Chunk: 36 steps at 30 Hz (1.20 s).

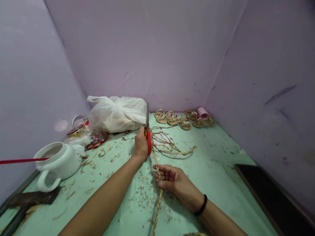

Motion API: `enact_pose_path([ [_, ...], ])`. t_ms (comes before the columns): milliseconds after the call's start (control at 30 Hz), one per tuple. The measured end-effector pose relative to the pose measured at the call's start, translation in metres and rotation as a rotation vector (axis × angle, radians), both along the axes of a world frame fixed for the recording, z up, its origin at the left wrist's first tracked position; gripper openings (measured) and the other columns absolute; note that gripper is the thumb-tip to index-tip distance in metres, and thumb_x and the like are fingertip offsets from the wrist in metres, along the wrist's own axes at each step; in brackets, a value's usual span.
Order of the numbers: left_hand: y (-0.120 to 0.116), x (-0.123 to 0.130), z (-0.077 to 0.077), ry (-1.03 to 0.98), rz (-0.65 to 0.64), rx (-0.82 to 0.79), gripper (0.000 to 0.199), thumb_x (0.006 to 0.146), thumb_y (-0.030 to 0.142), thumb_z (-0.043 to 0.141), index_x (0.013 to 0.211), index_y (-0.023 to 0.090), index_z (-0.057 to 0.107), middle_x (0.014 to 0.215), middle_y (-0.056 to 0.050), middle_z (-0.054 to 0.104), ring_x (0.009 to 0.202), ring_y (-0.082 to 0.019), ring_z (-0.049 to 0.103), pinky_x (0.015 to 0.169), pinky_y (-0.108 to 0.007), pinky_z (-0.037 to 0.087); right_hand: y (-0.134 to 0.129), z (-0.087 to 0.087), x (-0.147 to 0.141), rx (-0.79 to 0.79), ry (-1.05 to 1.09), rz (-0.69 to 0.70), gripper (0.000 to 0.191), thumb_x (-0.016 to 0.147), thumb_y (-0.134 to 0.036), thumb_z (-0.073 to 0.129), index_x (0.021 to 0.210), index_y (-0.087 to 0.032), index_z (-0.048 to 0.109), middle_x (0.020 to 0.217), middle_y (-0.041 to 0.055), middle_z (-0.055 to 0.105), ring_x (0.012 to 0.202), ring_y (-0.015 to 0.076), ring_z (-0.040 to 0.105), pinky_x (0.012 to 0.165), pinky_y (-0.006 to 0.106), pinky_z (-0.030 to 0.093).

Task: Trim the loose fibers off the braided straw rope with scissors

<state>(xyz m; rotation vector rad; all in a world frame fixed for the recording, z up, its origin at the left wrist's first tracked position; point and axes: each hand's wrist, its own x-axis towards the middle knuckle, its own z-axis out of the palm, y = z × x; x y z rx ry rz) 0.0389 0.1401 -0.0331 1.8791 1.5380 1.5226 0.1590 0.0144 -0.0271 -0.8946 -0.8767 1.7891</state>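
Note:
My left hand (141, 144) is closed around a pair of scissors (149, 142) with red handles, its blades pointing up and away. A braided straw cord (158, 206) runs from the front of the table up towards the scissors. My right hand (180, 186), a black band at its wrist, has its thumb and fingers closed on this cord below the scissors. Whether the left fingers also grip the cord is hidden. Thin loose cords (172, 145) spread over the table to the right of the scissors. Another braided loop (194, 234) lies at the front edge of view.
A tied white plastic bag (116, 115) sits at the back. On the left are a white pot (59, 162) with a red stick and a hammer (25, 202). Several woven straw pieces (173, 119) and a pink thread spool (203, 113) lie back right. A dark flat object (273, 199) lies right.

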Motion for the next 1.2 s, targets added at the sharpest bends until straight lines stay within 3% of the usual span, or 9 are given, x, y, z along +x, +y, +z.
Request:
enact_pose_path([
  [167, 0.005, -0.001, -0.005, -0.071, 0.008, 0.036, 0.019, 0.07, 0.021, 0.054, 0.089, 0.019, 0.052, 0.064, 0.003, 0.054, 0.054, -0.011, 0.048, 0.056, -0.022, 0.037, 0.0, -0.003, 0.001, -0.015, -0.044, 0.007, 0.042, 0.04, -0.009, 0.079, 0.079, -0.015, 0.066, 0.066, 0.0001, 0.065, 0.058, 0.0075, 0.055, 0.057, 0.019, 0.042],
  [367, 0.009, -0.001, -0.007, -0.113, 0.062, 0.049, 0.015, 0.069, 0.021, 0.055, 0.083, 0.02, 0.051, 0.057, 0.006, 0.048, 0.048, -0.009, 0.042, 0.052, -0.021, 0.034, 0.0, -0.003, 0.003, -0.091, -0.171, 0.03, 0.033, 0.043, -0.02, 0.081, 0.07, -0.011, 0.066, 0.061, 0.0033, 0.067, 0.051, 0.0076, 0.056, 0.05, 0.019, 0.041],
  [600, 0.005, 0.0, -0.002, -0.031, 0.069, 0.046, 0.015, 0.066, 0.016, 0.052, 0.08, 0.021, 0.049, 0.06, 0.005, 0.051, 0.051, -0.011, 0.045, 0.053, -0.022, 0.034, -0.002, -0.005, 0.004, -0.046, -0.118, 0.076, 0.029, 0.046, -0.021, 0.08, 0.069, -0.012, 0.064, 0.061, 0.0022, 0.066, 0.048, 0.0088, 0.057, 0.051, 0.022, 0.044],
  [800, 0.006, 0.0, -0.003, 0.045, 0.11, 0.015, 0.016, 0.067, 0.018, 0.051, 0.082, 0.021, 0.048, 0.06, 0.004, 0.051, 0.051, -0.011, 0.045, 0.052, -0.022, 0.032, -0.005, 0.0, 0.003, -0.1, -0.101, 0.045, 0.029, 0.046, -0.021, 0.08, 0.068, -0.011, 0.064, 0.059, 0.0025, 0.066, 0.048, 0.0091, 0.057, 0.048, 0.02, 0.043],
  [967, 0.016, -0.017, 0.011, 0.121, 0.181, -0.022, 0.011, 0.074, 0.027, 0.047, 0.081, 0.018, 0.05, 0.065, 0.0, 0.055, 0.057, -0.014, 0.048, 0.057, -0.025, 0.034, -0.003, 0.005, 0.006, -0.124, -0.139, -0.03, 0.026, 0.052, -0.029, 0.077, 0.065, -0.01, 0.064, 0.057, 0.0019, 0.064, 0.045, 0.007, 0.053, 0.045, 0.019, 0.043],
  [1067, 0.019, -0.033, 0.026, 0.193, 0.203, -0.064, 0.019, 0.078, 0.034, 0.042, 0.079, 0.017, 0.05, 0.066, -0.004, 0.055, 0.059, -0.017, 0.049, 0.057, -0.028, 0.035, -0.002, 0.006, 0.007, -0.141, -0.128, -0.054, 0.026, 0.052, -0.028, 0.077, 0.067, -0.01, 0.064, 0.057, 0.0012, 0.062, 0.048, 0.0078, 0.053, 0.048, 0.019, 0.044],
  [1200, -0.013, -0.05, 0.043, 0.317, 0.12, -0.136, 0.016, 0.076, 0.027, 0.044, 0.087, 0.017, 0.051, 0.064, -0.003, 0.054, 0.058, -0.018, 0.049, 0.058, -0.029, 0.036, -0.005, 0.008, 0.006, -0.156, -0.079, -0.076, 0.027, 0.052, -0.028, 0.076, 0.07, -0.011, 0.064, 0.057, 0.0003, 0.06, 0.049, 0.0081, 0.054, 0.049, 0.02, 0.043],
])
